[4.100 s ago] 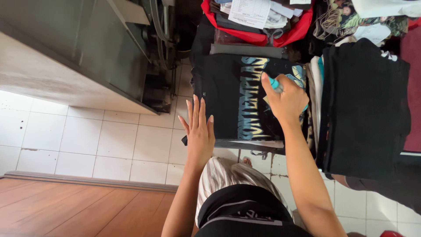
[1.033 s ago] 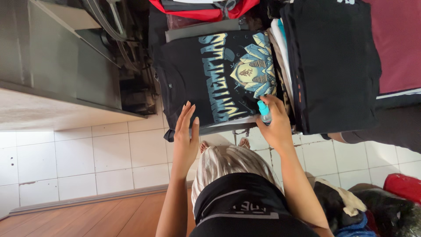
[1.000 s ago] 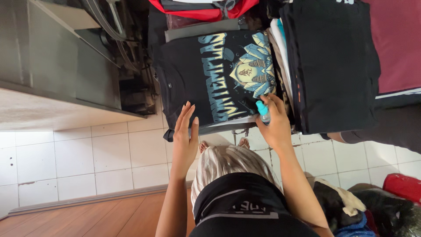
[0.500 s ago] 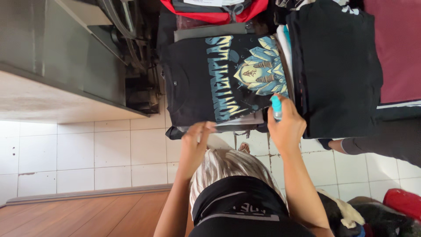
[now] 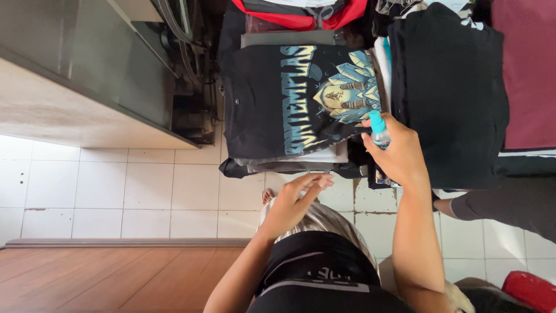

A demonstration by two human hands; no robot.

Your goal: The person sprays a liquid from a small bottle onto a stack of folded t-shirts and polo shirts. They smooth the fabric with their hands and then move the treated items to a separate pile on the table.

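**Hands at a stack of folded shirts**

The tiled floor (image 5: 145, 191) takes up the lower left of the head view, pale square tiles that give way to wood planks (image 5: 104, 272) at the bottom edge. A grey cabinet (image 5: 87, 64) with a pale underside fills the upper left.

On the right lies a pile of black cloth (image 5: 452, 98), folded and broad, with a maroon cloth (image 5: 530, 69) beyond it at the frame's edge. Just beside the black pile, in the middle, sits the shirt stack (image 5: 289, 104): the top shirt is black with pale blue lettering and a blue and yellow printed figure, and grey and black layers show under its near edge. A red bag (image 5: 301, 14) lies past the stack at the top of the frame.

The person's legs show below, in a striped cloth (image 5: 324, 217) and black shorts (image 5: 318, 266).

The right hand (image 5: 394, 153) is curled around a small bottle (image 5: 378, 128) with a light blue cap, held at the stack's right corner, between the printed shirt and the black pile. Whether the bottle touches the shirt cannot be told.

The left hand (image 5: 295, 200) is empty, its fingers straight and loosely together, pointing right. It hangs just below the stack's near edge, apart from the cloth, over the floor and the person's lap.
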